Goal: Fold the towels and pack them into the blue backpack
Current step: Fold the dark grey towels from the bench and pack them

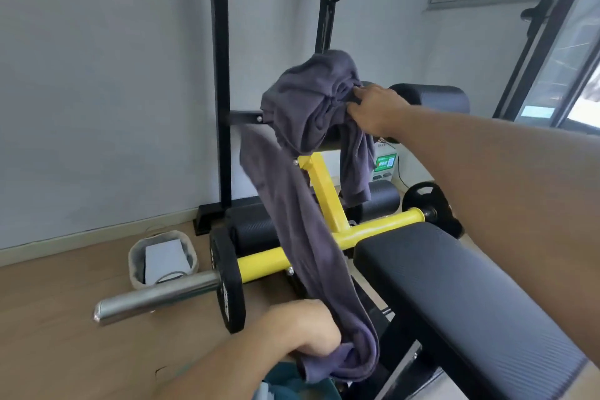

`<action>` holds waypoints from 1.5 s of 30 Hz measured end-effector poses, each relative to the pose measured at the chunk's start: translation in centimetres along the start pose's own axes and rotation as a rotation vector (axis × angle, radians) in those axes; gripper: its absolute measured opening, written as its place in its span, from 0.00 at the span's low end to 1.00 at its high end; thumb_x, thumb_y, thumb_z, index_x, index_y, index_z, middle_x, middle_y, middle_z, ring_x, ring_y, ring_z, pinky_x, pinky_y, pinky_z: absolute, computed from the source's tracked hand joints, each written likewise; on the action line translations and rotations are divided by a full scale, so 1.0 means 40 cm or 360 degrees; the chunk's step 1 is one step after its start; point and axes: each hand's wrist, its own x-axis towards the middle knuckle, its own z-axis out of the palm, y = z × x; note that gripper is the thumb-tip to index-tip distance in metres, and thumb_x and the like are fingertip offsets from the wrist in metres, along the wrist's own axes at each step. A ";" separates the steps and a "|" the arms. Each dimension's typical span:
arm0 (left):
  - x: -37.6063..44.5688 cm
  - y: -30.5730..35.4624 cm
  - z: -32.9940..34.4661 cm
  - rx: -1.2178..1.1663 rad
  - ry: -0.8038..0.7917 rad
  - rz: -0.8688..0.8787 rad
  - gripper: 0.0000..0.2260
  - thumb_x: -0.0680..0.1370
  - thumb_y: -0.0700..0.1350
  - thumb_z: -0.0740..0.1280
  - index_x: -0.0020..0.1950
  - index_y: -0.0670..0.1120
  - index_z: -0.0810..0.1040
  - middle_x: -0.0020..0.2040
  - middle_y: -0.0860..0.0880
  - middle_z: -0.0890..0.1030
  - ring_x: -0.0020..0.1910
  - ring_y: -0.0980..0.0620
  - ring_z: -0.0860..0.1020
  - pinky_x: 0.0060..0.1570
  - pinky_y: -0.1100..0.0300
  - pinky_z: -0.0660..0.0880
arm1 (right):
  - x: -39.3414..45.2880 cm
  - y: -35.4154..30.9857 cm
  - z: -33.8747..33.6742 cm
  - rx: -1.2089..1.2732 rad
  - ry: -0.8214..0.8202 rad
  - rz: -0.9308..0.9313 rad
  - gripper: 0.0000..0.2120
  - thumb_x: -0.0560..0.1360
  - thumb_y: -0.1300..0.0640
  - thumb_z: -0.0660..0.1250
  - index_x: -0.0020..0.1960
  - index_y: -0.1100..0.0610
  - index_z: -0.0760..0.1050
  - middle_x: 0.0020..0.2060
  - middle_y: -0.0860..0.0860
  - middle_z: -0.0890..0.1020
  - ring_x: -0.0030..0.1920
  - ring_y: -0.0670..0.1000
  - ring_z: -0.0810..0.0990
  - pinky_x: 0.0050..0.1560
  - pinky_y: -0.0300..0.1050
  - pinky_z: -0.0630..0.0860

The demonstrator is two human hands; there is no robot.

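Observation:
A long dark grey towel (302, 191) stretches between my two hands, above the yellow frame of a gym bench. My right hand (373, 109) grips its bunched upper end, held high near a black foam roller. My left hand (305, 331) grips the lower end close to my body, with the towel's tail hanging past it. Below my left hand a sliver of teal-blue fabric (292, 381) shows at the bottom edge; I cannot tell whether it is the backpack.
A black padded bench (454, 295) lies at the right. A yellow frame (324, 204) carries black weight plates (227, 282) and a steel bar (156, 297) sticking out left. A grey basket (162, 258) sits on the wooden floor by the wall. A black rack upright (220, 75) stands behind.

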 end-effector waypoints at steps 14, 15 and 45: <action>-0.012 -0.083 -0.056 -0.1608 0.1280 0.0131 0.05 0.79 0.43 0.66 0.46 0.52 0.80 0.39 0.53 0.82 0.40 0.54 0.79 0.41 0.60 0.74 | -0.004 0.001 0.022 0.0221 0.0069 0.0110 0.22 0.84 0.52 0.52 0.72 0.63 0.68 0.73 0.63 0.70 0.70 0.64 0.69 0.71 0.56 0.65; -0.013 -0.085 -0.058 -0.1631 0.1349 0.0132 0.04 0.78 0.43 0.69 0.47 0.52 0.81 0.41 0.54 0.83 0.43 0.56 0.80 0.43 0.63 0.75 | -0.008 0.005 0.031 0.0268 0.0102 0.0103 0.22 0.84 0.52 0.52 0.73 0.62 0.67 0.74 0.62 0.70 0.72 0.64 0.69 0.72 0.56 0.65; 0.054 -0.222 0.001 -0.2361 0.1013 -0.0352 0.04 0.75 0.50 0.74 0.46 0.51 0.86 0.49 0.41 0.84 0.52 0.43 0.83 0.55 0.47 0.80 | -0.394 -0.179 0.617 0.2111 -0.0897 0.0470 0.18 0.82 0.65 0.62 0.69 0.52 0.73 0.54 0.46 0.82 0.53 0.45 0.81 0.46 0.39 0.78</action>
